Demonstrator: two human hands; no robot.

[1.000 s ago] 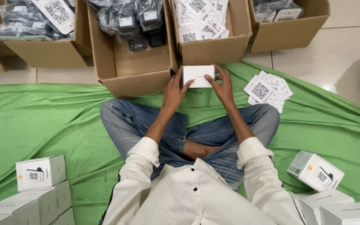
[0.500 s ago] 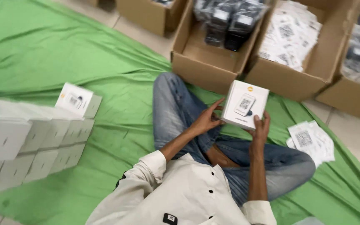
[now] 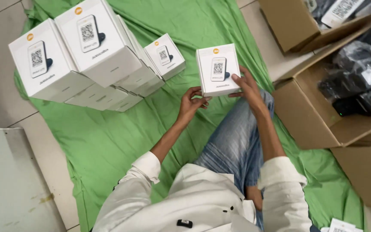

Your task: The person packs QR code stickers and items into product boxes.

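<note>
White box [image 3: 218, 69], gripped at its near edge by the left hand [image 3: 190, 102] and right hand [image 3: 247, 88], has swung left from the cardboard cartons [image 3: 318, 116] toward the stacked boxes [image 3: 86, 51] on the green cloth [image 3: 108, 137].

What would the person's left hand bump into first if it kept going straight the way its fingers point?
The left hand points up at the white box it already grips; beyond that, probably only green cloth, though depth is unclear.
</note>
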